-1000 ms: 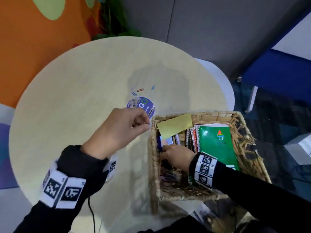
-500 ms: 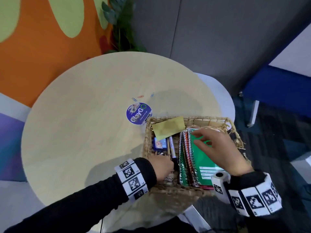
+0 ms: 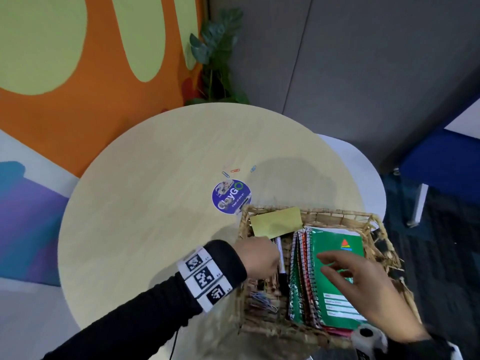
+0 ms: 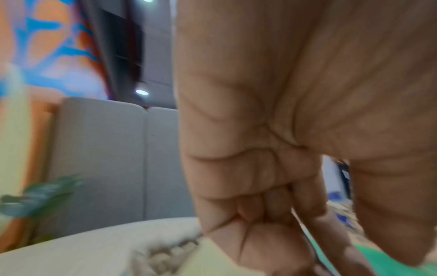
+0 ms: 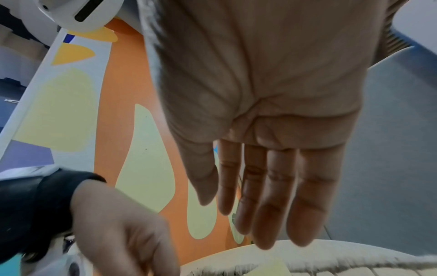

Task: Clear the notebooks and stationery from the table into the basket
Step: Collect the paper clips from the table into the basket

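- The left hand [image 3: 259,257] sits inside the rectangular woven wicker basket [image 3: 337,219], fingers curled in the wrist view; what they close on, if anything, I cannot tell
- Just beside its knuckles lies a slim white marker with a black cap [image 3: 281,258], and near its wrist a small heap of loose wire paper clips [image 3: 262,302] on the basket floor
- The right hand [image 3: 363,289] hovers flat, fingers straight and holding nothing, over the green spiral-bound notebook [image 3: 335,249] that tops a leaning row of spiral notebooks
- Beyond the left hand's fingertips a pale yellow sticky-note pad [image 3: 276,224] leans on the basket's far wall
- Further out, past the basket, three small coloured paper clips [image 3: 235,170] remain on the round pale wooden tabletop [image 3: 145,211], beside a round blue printed sticker [image 3: 231,196]
- Those clips look light, thin and slippery; likely best pinched by fingertips or slid to the edge
- The notebooks seem stiff-covered yet floppy; gripping the spine side should suit
- Whether the sticker is fixed down is unclear; the left wrist view is blurred, and the basket's near corner is cut off by the right wrist
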